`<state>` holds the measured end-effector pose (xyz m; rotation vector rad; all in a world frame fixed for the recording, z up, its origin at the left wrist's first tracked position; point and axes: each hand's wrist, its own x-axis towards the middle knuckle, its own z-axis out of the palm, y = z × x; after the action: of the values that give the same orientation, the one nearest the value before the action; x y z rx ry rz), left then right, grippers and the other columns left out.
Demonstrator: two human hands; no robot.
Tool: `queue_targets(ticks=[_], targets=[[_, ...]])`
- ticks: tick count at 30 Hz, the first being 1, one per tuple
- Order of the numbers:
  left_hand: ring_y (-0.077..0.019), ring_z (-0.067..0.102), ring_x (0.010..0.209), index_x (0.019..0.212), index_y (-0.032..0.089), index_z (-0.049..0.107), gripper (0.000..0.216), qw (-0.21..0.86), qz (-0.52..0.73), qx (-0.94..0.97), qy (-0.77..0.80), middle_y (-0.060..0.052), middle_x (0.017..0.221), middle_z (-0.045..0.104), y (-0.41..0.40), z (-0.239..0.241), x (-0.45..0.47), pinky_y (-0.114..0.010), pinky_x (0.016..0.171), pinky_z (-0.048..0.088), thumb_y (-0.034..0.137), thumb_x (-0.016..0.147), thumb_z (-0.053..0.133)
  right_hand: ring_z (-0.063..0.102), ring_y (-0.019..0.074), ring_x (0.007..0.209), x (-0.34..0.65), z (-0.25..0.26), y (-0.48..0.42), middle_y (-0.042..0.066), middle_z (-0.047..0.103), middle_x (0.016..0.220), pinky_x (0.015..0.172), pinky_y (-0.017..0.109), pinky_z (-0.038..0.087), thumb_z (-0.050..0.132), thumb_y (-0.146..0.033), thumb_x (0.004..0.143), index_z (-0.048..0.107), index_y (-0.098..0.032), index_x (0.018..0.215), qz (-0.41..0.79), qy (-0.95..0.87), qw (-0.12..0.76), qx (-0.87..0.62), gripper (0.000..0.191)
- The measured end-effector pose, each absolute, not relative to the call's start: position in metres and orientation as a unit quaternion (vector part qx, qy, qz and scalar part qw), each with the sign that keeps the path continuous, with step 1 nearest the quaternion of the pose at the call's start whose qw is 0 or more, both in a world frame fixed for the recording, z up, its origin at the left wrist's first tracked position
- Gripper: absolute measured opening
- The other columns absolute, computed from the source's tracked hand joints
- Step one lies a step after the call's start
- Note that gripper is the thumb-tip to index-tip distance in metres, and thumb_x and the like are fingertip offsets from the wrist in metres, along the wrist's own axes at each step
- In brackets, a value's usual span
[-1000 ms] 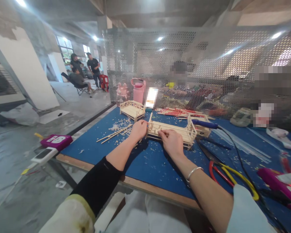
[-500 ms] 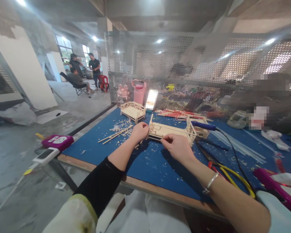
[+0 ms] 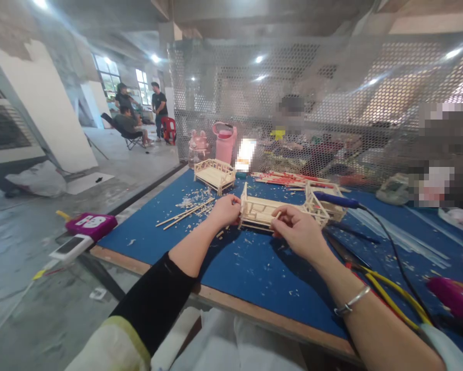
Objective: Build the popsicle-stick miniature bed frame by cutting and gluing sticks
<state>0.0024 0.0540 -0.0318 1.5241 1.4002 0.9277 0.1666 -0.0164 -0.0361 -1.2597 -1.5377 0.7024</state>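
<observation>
A miniature wooden bed frame (image 3: 260, 207), built of thin sticks, rests on the blue table mat. My left hand (image 3: 225, 210) is closed on its left end post. At its front rail, my right hand (image 3: 298, 229) pinches what looks like a short wooden stick (image 3: 278, 215) between thumb and forefinger. The frame's right end stands close to a blue-handled tool with a cord (image 3: 335, 200), probably a glue gun or soldering iron. Another small wooden piece (image 3: 337, 210) partly hides behind that tool. A finished-looking miniature bench (image 3: 215, 176) stands farther back on the left.
Loose sticks (image 3: 185, 214) and shavings lie left of my hands. Red-tipped sticks (image 3: 293, 179) are piled at the back. Yellow-handled pliers (image 3: 389, 293), clear glue sticks (image 3: 401, 234) and the cord occupy the right side. A perforated metal screen (image 3: 235, 93) stands behind the table.
My right hand has lifted slightly and shifted right along the front rail, and a small stick now shows in its fingertips. My left hand stays at the frame's left end. The view has shifted a little.
</observation>
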Motion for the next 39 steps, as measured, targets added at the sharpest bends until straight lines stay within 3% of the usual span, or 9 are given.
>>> queue_targets(ticks=[6, 10, 15, 19, 25, 30, 39], targets=[[-0.0097, 0.050, 0.042, 0.079, 0.018, 0.054, 0.009, 0.425, 0.363, 0.604, 0.568, 0.004, 0.049, 0.052, 0.052, -0.029, 0.004, -0.021, 0.044, 0.042, 0.015, 0.072, 0.051, 0.056, 0.0106, 0.046, 0.183, -0.025, -0.013, -0.001, 0.062, 0.061, 0.045, 0.021, 0.041, 0.048, -0.036, 0.073, 0.055, -0.020, 0.071, 0.260, -0.688, 0.399, -0.548, 0.018], [-0.0068, 0.048, 0.039, 0.093, 0.018, 0.053, 0.019, 0.472, 0.362, 0.567, 0.570, 0.004, 0.055, 0.054, 0.056, -0.027, 0.005, -0.017, 0.040, 0.035, 0.020, 0.075, 0.053, 0.053, 0.0091, 0.042, 0.193, -0.018, -0.016, -0.001, 0.062, 0.058, 0.040, 0.019, 0.038, 0.049, -0.033, 0.072, 0.054, -0.019, 0.064, 0.284, -0.704, 0.334, -0.559, 0.017], [-0.0052, 0.046, 0.038, 0.106, 0.018, 0.049, 0.030, 0.513, 0.362, 0.545, 0.556, 0.003, 0.062, 0.057, 0.061, -0.030, 0.008, -0.016, 0.038, 0.031, 0.024, 0.077, 0.052, 0.051, 0.0076, 0.040, 0.185, -0.020, -0.017, -0.002, 0.060, 0.056, 0.039, 0.017, 0.037, 0.048, -0.030, 0.073, 0.056, -0.019, 0.070, 0.305, -0.723, 0.316, -0.534, 0.014], [-0.0046, 0.046, 0.038, 0.104, 0.019, 0.050, 0.030, 0.522, 0.375, 0.515, 0.567, 0.004, 0.060, 0.055, 0.060, -0.030, 0.009, -0.016, 0.040, 0.035, 0.018, 0.074, 0.051, 0.049, 0.0074, 0.039, 0.178, -0.024, -0.016, -0.003, 0.059, 0.056, 0.038, 0.017, 0.035, 0.047, -0.027, 0.076, 0.055, -0.020, 0.067, 0.296, -0.709, 0.318, -0.556, 0.014], [-0.0058, 0.048, 0.040, 0.095, 0.020, 0.052, 0.025, 0.504, 0.392, 0.495, 0.590, 0.003, 0.064, 0.057, 0.057, -0.028, 0.006, -0.017, 0.041, 0.038, 0.016, 0.071, 0.049, 0.050, 0.0085, 0.042, 0.184, -0.027, -0.013, 0.000, 0.061, 0.058, 0.043, 0.020, 0.038, 0.049, -0.022, 0.075, 0.054, -0.018, 0.061, 0.329, -0.697, 0.206, -0.603, 0.016], [-0.0058, 0.048, 0.038, 0.086, 0.020, 0.050, 0.017, 0.511, 0.394, 0.493, 0.584, 0.005, 0.059, 0.053, 0.056, -0.026, 0.006, -0.017, 0.039, 0.038, 0.015, 0.070, 0.048, 0.050, 0.0089, 0.046, 0.188, -0.027, -0.009, 0.001, 0.062, 0.061, 0.048, 0.021, 0.036, 0.046, -0.026, 0.078, 0.053, -0.018, 0.065, 0.229, -0.709, 0.242, -0.622, 0.017], [-0.0059, 0.049, 0.039, 0.086, 0.020, 0.049, 0.017, 0.506, 0.388, 0.522, 0.566, 0.005, 0.061, 0.052, 0.055, -0.027, 0.006, -0.017, 0.040, 0.038, 0.016, 0.070, 0.048, 0.048, 0.0105, 0.054, 0.179, -0.029, -0.009, -0.002, 0.057, 0.062, 0.054, 0.022, 0.035, 0.042, -0.030, 0.079, 0.057, -0.019, 0.074, 0.197, -0.751, 0.340, -0.530, 0.019]])
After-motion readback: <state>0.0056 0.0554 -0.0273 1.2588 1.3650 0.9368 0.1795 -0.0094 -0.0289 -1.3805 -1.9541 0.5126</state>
